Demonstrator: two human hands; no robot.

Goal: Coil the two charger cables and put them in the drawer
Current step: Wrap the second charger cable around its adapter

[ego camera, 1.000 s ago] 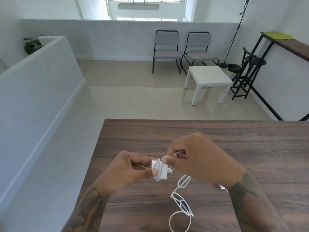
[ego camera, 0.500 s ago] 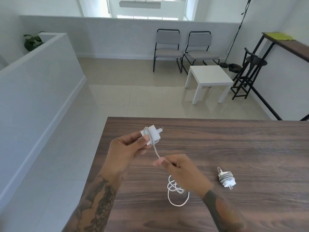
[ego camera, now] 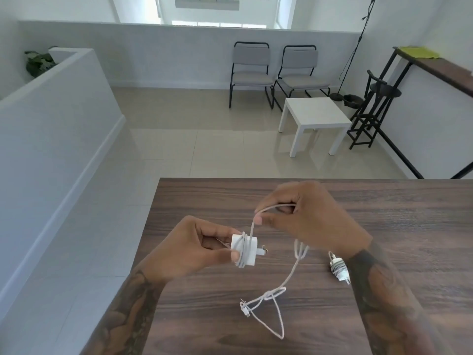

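Note:
My left hand (ego camera: 194, 248) grips a white charger plug (ego camera: 244, 249) above the dark wooden table (ego camera: 396, 226); a few turns of its white cable (ego camera: 277, 301) are wound around the plug. My right hand (ego camera: 304, 216) pinches that cable just above and to the right of the plug. The rest of the cable hangs down and lies in loose loops on the table near the front. A second white charger (ego camera: 339, 269), with its cable wound around it, lies on the table beside my right wrist, partly hidden by it. No drawer is in view.
The table's left edge drops to a tiled floor. Beyond the table stand a small white side table (ego camera: 314, 119), two grey chairs (ego camera: 252, 70), a black stool (ego camera: 376, 106) and a wall shelf at the right.
My left hand has lowered the plug toward me. My right hand has risen from below the plug to above it, carrying the cable over the plug. The loose cable has shifted on the table.

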